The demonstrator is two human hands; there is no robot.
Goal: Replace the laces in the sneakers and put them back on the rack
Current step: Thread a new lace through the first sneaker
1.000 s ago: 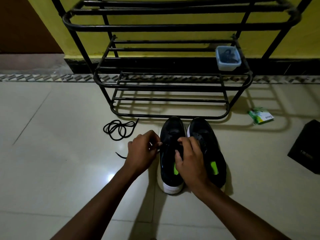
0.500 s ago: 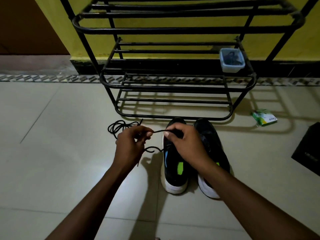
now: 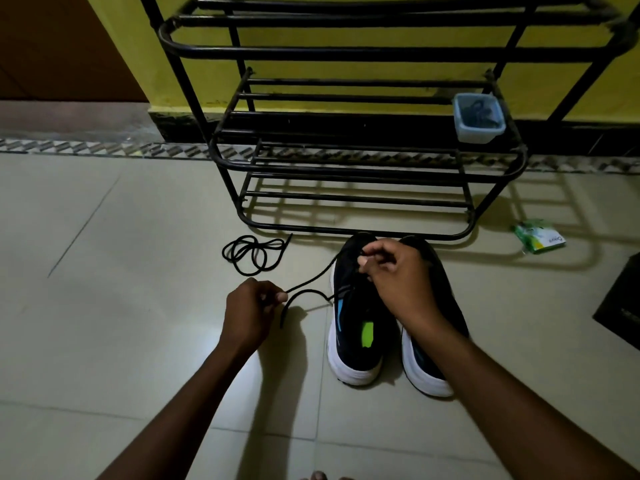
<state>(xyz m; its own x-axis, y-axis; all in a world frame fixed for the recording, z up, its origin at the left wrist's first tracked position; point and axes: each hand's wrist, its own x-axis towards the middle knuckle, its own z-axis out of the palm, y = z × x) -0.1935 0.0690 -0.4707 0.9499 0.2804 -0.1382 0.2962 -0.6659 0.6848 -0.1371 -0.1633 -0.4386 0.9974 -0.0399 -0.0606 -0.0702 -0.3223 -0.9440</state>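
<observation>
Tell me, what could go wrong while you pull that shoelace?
The lace stretched from the left hand to the left sneaker might drag or tip it if pulled hard, as the right hand only pinches near its toe. The coiled lace on the floor lies close and could tangle with the loose end.

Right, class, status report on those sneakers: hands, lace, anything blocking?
Left hand pinches lace near its end. Right hand pinches it over the left sneaker. Both sneakers on floor before rack. Second lace coiled aside, nothing blocking.
</observation>
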